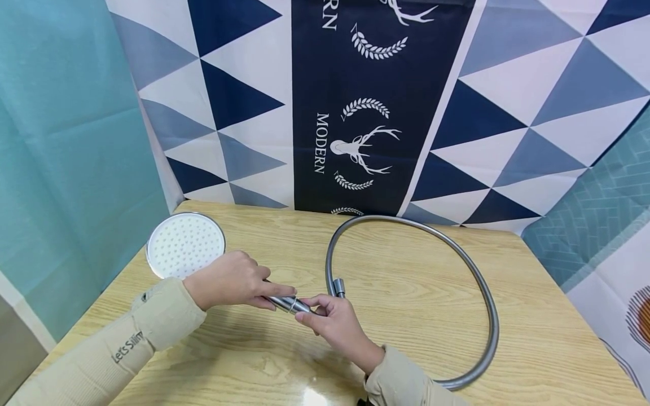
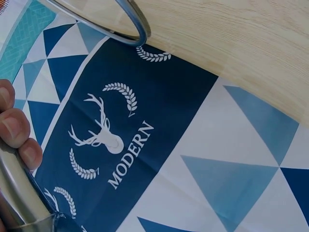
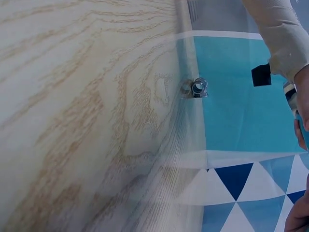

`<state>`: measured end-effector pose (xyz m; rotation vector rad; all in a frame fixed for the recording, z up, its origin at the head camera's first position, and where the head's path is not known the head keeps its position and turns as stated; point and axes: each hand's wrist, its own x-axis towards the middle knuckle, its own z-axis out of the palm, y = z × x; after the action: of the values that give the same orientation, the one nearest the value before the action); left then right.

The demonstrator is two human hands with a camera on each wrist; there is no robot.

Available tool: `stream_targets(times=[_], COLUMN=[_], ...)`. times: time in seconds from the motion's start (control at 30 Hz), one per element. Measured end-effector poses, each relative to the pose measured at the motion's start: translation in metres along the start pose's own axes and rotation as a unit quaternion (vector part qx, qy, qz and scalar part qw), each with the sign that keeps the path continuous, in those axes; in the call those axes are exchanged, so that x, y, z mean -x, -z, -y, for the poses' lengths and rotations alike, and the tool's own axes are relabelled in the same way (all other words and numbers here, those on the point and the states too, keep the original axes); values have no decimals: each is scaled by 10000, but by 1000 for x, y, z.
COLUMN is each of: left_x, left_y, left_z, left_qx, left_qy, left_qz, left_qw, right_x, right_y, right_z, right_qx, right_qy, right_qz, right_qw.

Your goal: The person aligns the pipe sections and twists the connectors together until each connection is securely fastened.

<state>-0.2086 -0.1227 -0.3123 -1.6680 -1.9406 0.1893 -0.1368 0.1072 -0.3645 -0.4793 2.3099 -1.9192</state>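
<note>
My left hand (image 1: 233, 282) grips the chrome handle (image 1: 279, 301) of a round shower head (image 1: 185, 245), its white nozzle face turned up at the left. The index finger lies along the handle. At the handle's lower end, my right hand (image 1: 337, 324) pinches a chrome hose fitting (image 1: 302, 307) between thumb and fingers, in line with the handle. A grey shower hose (image 1: 491, 316) loops over the table to the right and passes behind the right sleeve. Its other connector (image 1: 339, 286) rests just beyond the right hand. The left wrist view shows fingertips (image 2: 17, 128) around the curved handle (image 2: 24, 191).
Both hands work above a wood-grain table (image 1: 421, 316). Behind it hangs a patterned cloth (image 1: 350, 141), with a teal curtain (image 1: 66, 141) on the left. In the right wrist view, a small chrome ring-shaped part (image 3: 199, 87) stands near the table's edge.
</note>
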Motion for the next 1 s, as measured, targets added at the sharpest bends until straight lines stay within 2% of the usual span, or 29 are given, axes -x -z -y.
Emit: stream_targets(times=[0.47, 1.0], left_x=[0, 0], left_y=[0, 0], left_z=[1, 0], left_qx=[-48, -42], left_qy=[-93, -108], left_qz=[-26, -64], left_qw=[9999, 9999], right_x=[-1, 0], right_y=[-1, -1], right_z=[0, -1], right_qx=[160, 60], right_qy=[92, 363], right_qz=[145, 141], right_qw=[9997, 9992])
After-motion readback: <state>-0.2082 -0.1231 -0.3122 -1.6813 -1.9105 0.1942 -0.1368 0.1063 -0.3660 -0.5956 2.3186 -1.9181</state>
